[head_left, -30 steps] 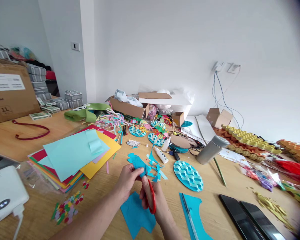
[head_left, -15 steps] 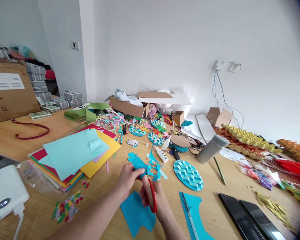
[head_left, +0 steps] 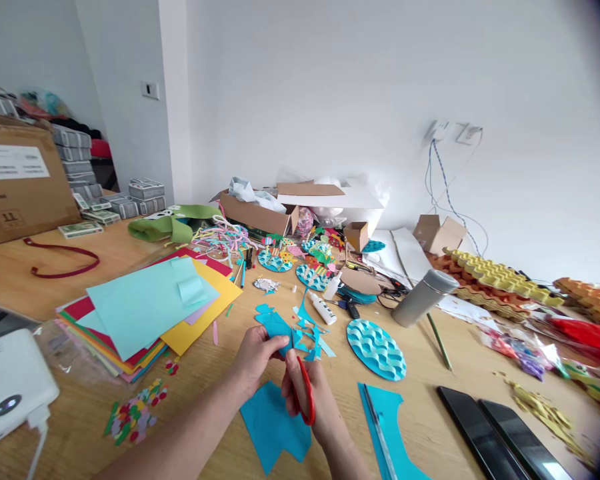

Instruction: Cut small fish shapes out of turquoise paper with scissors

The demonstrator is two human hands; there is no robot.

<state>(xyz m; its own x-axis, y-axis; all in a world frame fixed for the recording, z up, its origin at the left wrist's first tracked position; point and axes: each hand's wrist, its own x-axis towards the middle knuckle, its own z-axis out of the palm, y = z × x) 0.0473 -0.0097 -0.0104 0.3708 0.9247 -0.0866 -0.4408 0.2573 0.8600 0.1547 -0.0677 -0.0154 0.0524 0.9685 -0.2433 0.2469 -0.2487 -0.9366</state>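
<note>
My left hand [head_left: 257, 357] pinches a cut piece of blue paper [head_left: 276, 325] between thumb and fingers. In my right hand [head_left: 313, 390] are red-handled scissors [head_left: 307, 393], their blades at the edge of that paper and partly hidden by it. Below both hands a larger blue sheet [head_left: 273, 427] lies on the table, partly covered by my right hand. Blue paper scraps [head_left: 307, 340] are scattered just beyond the scissors. To the right lies a blue oval with pale wavy strips [head_left: 377, 350]. A pen [head_left: 380, 430] rests on another blue sheet [head_left: 397, 407] near the front.
Coloured paper sheets [head_left: 145, 310] are stacked at left, with small paper bits [head_left: 137, 413] in front. A white glue bottle [head_left: 323, 309] lies beyond the scraps. A grey flask [head_left: 425, 298] and two phones [head_left: 485, 433] are at right. Cardboard boxes [head_left: 255, 213] stand along the wall.
Hardly anything differs. My right hand and the scissors have shifted very slightly; the left hand keeps its hold on the blue paper.
</note>
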